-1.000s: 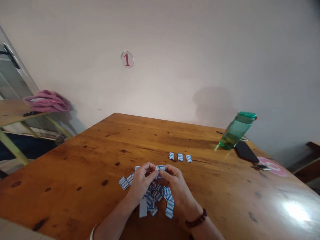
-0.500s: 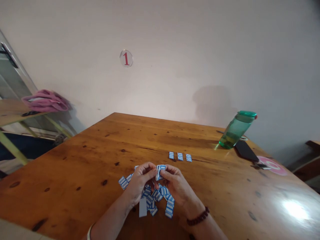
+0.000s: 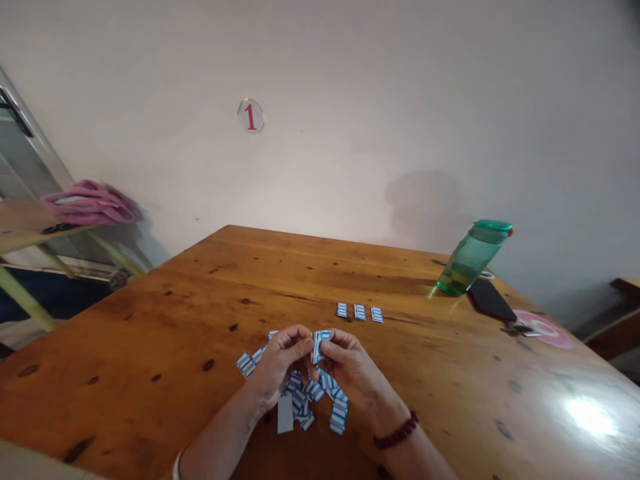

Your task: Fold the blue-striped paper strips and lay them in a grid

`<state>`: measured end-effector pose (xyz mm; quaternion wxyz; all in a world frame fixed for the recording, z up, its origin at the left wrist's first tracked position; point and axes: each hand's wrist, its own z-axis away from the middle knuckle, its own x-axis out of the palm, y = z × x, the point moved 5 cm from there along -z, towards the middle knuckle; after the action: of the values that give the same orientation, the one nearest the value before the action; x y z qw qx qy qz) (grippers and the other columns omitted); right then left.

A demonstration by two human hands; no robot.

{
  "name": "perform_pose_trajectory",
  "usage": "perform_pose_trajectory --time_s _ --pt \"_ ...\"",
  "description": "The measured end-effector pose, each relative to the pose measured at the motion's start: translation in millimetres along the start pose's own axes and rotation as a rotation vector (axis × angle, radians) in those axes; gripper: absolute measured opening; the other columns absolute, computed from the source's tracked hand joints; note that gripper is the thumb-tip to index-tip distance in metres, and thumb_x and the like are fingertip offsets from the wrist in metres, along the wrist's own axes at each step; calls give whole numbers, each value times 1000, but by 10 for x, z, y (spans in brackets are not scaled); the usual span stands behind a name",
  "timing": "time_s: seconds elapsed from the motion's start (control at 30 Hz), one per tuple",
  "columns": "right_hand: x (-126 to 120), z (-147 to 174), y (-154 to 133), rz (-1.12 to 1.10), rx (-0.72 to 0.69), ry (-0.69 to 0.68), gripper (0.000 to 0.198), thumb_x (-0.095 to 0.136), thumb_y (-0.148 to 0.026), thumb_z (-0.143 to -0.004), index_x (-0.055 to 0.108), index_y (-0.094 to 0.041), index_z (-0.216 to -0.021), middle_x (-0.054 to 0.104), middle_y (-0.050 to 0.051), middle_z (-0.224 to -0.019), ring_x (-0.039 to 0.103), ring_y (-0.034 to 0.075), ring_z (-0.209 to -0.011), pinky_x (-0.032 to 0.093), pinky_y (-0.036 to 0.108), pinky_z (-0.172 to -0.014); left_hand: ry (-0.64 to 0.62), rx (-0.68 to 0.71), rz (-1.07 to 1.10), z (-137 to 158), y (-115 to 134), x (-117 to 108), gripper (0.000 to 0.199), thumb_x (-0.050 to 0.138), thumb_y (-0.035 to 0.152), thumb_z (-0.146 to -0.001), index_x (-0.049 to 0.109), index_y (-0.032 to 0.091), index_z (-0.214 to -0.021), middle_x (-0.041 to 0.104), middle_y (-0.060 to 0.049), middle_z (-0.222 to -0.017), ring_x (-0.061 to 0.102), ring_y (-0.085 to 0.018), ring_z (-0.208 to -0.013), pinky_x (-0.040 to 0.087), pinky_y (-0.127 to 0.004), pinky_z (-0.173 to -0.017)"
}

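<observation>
A small stack of blue-and-white cards point(image 3: 321, 341) is held up between my two hands over the table. My right hand point(image 3: 357, 367) pinches it, thumb on the front face. On the other side, my left hand point(image 3: 283, 360) is closed with its thumb and fingertips at the stack's left edge. Beneath the hands lies a loose pile of striped blue-and-white cards point(image 3: 300, 397), partly covered by them. One plain grey card point(image 3: 285, 415) rests at the pile's near left. Beyond the hands, three small card groups point(image 3: 359, 312) sit in a row.
The wooden table point(image 3: 175, 340) reaches to the wall. At its right stand a tilted-looking green bottle point(image 3: 473, 260), a dark flat phone-like object point(image 3: 493, 300) and a pink disc point(image 3: 545, 329), with small metal items by it. A pink cloth point(image 3: 90, 202) lies on a side table.
Hardly anything differs. The cards in my hands look slightly more fanned at the left edge, and the view has shifted a little.
</observation>
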<state>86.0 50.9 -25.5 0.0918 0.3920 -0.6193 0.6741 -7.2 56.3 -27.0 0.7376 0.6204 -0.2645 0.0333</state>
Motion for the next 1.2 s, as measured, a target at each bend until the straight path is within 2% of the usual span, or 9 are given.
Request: perform_pose_trajectory --time_s 0.2,0.63,0.73,0.83,0.97,1.1,1.2 --pt "4 3 -6 5 6 -22 12 66 -24 -70 60 -14 -71 61 0 -59 56 12 -46 47 27 -51 5 -11 -5 1 -1 3 26 68 36 -63 50 17 -65 55 5 -42 53 -9 -35 36 -15 -33" --pt "-33 11 -5 63 14 75 15 70 -25 -65 60 -14 -66 61 0 -57 55 12 -46 44 26 -51 28 0 -48 11 23 -5 26 69 34 -61 49 17 -64 53 6 -42 52 -9 -35 34 -16 -33" --pt "-112 0 -20 159 -7 168 15 70 -25 -63 59 -14 -65 60 -1 -59 53 10 -50 42 23 -52 53 44 -119 -1 36 -35 22 66 34 -64 51 17 -68 53 6 -44 51 -8 -36 35 -17 -35" --pt "-177 -19 -73 411 -64 252 17 70 -27 -62 59 -14 -62 57 -2 -55 49 9 -50 37 21 -49 108 118 -279 -10 57 -69 20 64 33 -66 54 17 -71 53 6 -44 49 -8 -37 36 -17 -38" --pt "-176 -33 -129 679 -141 304 17 67 -28 -62 59 -13 -58 51 -4 -50 41 7 -47 31 19 -44 203 180 -410 -22 66 -105 18 64 32 -65 55 17 -65 53 6 -44 48 -7 -37 33 -17 -37" --pt "-148 -36 -71 622 -106 273 18 65 -30 -63 58 -14 -61 51 -4 -52 40 7 -46 30 19 -44 233 211 -416 -31 69 -104 19 62 34 -67 55 17 -63 53 5 -44 50 -9 -38 33 -17 -38" --pt "-187 -43 -74 566 -70 302 17 64 -30 -64 56 -15 -64 50 -5 -51 39 7 -43 29 19 -43 238 214 -421 -41 66 -108 19 62 34 -67 55 17 -65 55 4 -48 52 -10 -42 34 -17 -37"
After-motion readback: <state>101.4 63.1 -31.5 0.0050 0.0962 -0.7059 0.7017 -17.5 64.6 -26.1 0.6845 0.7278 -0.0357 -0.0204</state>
